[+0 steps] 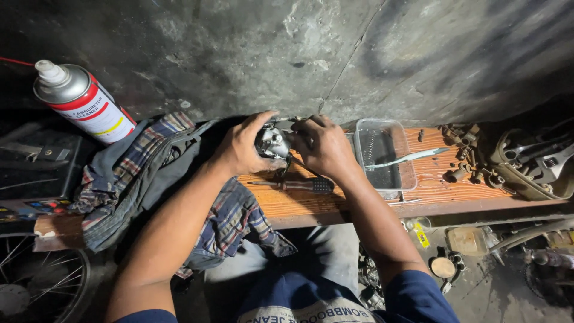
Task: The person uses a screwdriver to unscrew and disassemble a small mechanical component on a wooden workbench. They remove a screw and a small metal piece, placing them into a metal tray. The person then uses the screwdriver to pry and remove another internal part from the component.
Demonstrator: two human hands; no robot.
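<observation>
**Carburettor held between both hands over the counter edge**

A small, grimy cast-metal carburettor [272,143] is clasped between the left hand [242,146] and right hand [323,146], fingers closed around it from either side, both equally near. Beneath lies a screwdriver [293,185] on the wooden counter [430,188]; a clear plastic tray [382,152] and plaid cloth [149,173] flank it.

There is a single view, worn on the person's head, looking steeply down and forward over both forearms. It sits close above the wooden bench [418,185], which runs across the middle of the frame. The stained grey wall [335,54] fills the upper half, the person's lap lies at the bottom edge, and floor clutter shows at the lower right
</observation>
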